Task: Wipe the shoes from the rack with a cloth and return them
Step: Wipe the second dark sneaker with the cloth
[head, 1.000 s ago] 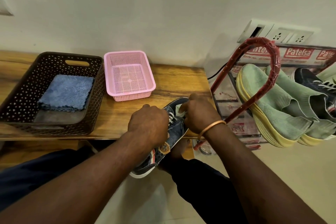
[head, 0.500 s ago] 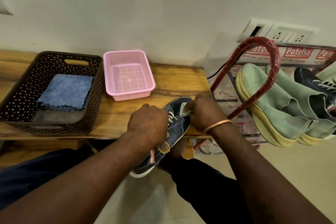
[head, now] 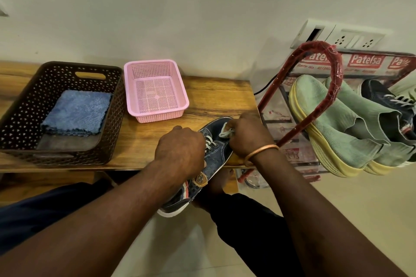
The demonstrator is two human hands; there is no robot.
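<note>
Left hand (head: 180, 150) curls over the laced top of a dark blue denim sneaker w/ white sole (head: 216, 161), bracing it on the front edge of the wooden bench (head: 213, 96), heel hanging off toward the person. That leaves the toe facing the right hand (head: 245, 137), which pinches a small white cloth (head: 225, 133) against it. Wiping looks underway. A red metal shoe rack (head: 315, 114) stands just beside the bench, handy for the return.
</note>
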